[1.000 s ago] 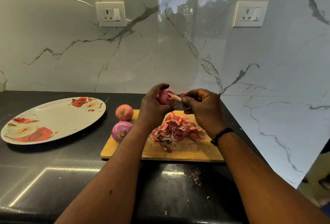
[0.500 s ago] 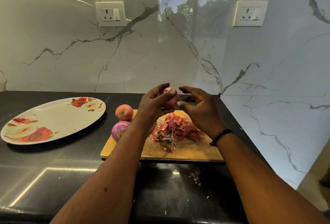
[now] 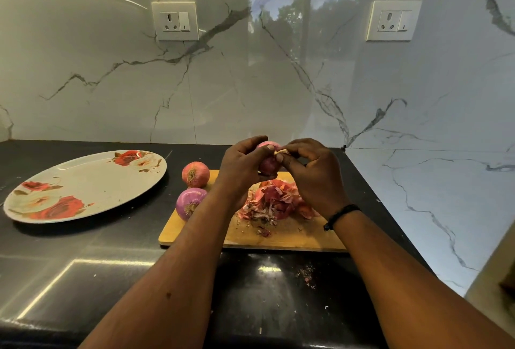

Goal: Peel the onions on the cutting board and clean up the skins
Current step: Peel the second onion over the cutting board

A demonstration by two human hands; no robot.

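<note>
Right hand [image 3: 312, 173] now pinches held onion's [image 3: 268, 163] skin

floral plate [image 3: 83, 187] on black counter [image 3: 83, 259]; two wall sockets [image 3: 175, 21]

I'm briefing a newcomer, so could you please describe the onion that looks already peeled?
Find the wooden cutting board on the black counter. At its left edge sit two onions; the nearer one, the purple onion, is glossy, unlike the orange papery onion behind it.

Held onion [image 3: 268, 163] seemingly half-peeled, two onions [image 3: 195, 174] beside skins [image 3: 274, 201] on board [image 3: 281, 236]
</note>
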